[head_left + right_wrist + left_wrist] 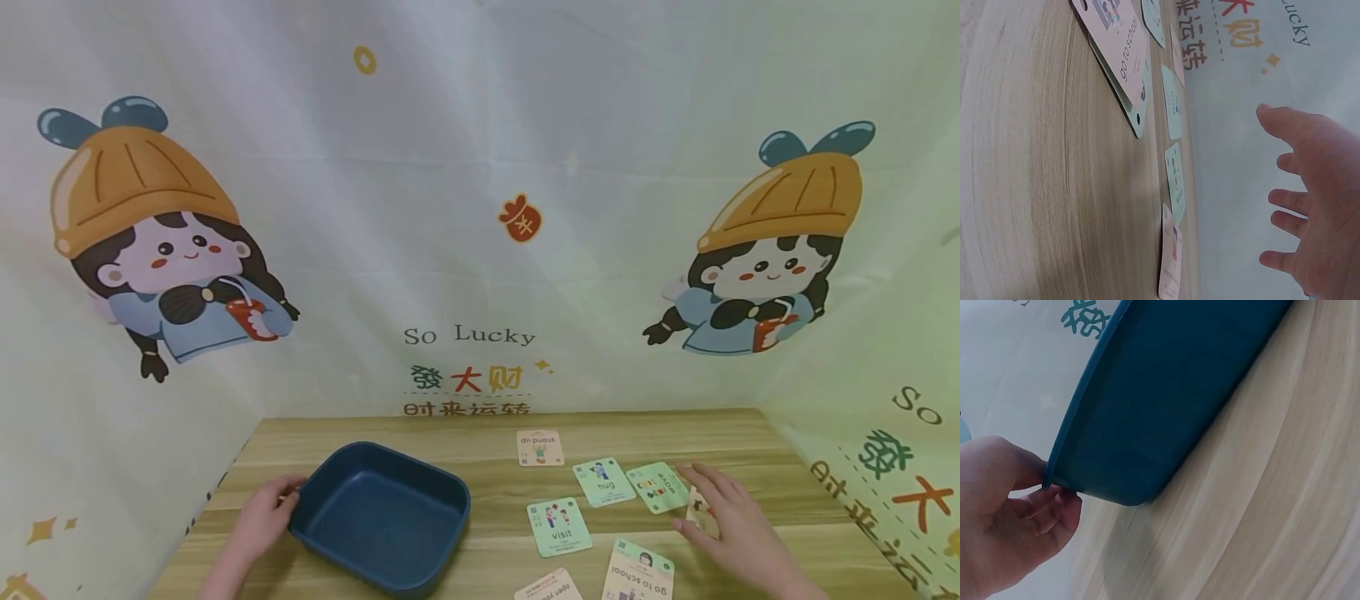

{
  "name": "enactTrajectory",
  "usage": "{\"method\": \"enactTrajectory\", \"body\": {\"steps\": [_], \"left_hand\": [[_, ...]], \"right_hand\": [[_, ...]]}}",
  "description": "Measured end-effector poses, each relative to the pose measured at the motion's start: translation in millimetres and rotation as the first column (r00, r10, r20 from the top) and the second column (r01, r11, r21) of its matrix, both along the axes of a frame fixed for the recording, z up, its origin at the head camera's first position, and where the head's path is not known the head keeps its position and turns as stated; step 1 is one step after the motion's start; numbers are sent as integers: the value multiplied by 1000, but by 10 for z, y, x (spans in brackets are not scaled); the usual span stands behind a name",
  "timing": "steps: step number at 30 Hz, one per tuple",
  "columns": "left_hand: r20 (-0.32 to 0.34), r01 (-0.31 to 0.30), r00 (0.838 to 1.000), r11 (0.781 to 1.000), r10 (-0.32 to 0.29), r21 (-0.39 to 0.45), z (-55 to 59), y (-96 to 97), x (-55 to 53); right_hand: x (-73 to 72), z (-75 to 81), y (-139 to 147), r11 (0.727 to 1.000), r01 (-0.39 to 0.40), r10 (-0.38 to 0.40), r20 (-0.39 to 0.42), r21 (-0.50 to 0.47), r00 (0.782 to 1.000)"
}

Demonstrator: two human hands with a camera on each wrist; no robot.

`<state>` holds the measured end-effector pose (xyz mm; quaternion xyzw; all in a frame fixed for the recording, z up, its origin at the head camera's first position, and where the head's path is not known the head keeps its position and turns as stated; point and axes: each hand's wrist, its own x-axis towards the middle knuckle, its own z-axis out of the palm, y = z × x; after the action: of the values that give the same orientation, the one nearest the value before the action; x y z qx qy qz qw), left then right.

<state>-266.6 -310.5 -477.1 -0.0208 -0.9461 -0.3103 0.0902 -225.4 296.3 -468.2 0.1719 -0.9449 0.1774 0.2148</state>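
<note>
A dark blue plastic basin [386, 525] with nothing in it stands on the wooden table at the left. My left hand [266, 512] pinches its rim at the left corner, thumb on one side and curled fingers below, as the left wrist view shows. On the right, my right hand [727, 517] is over a pale pink card [701, 514], partly covering it, fingers spread and apart from the cards in the right wrist view. Right beside that card lies a green card [658, 488] with small pictures, and left of it the "hug" card [603, 482].
More word cards lie on the table: "stand up" [540, 447] at the back, "visit" [559, 527] in the middle, "go to school" [637, 575] overlapping a green card, and a pink card [549, 587] cut off at the front. A printed curtain [480, 275] encloses the back and sides.
</note>
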Motion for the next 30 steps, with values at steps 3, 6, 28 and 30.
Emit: {"method": "enactTrajectory", "body": {"steps": [3, 6, 28, 30], "left_hand": [[-2, 0, 1000, 1000, 0, 16, -10, -16, -14], [-5, 5, 1000, 999, -5, 39, -16, -31, -12], [246, -161, 968, 874, 49, 459, -42, -86, 123], [269, -183, 962, 858, 55, 479, -52, -86, 160]], "right_hand": [[-1, -16, -4, 1000, -3, 3, -13, 0, 1000], [-4, -26, -7, 1000, -1, 1, -23, 2, 1000], [-31, -4, -3, 1000, 15, -16, 47, 7, 999], [-29, -9, -4, 1000, 15, -15, 48, 7, 999]]}}
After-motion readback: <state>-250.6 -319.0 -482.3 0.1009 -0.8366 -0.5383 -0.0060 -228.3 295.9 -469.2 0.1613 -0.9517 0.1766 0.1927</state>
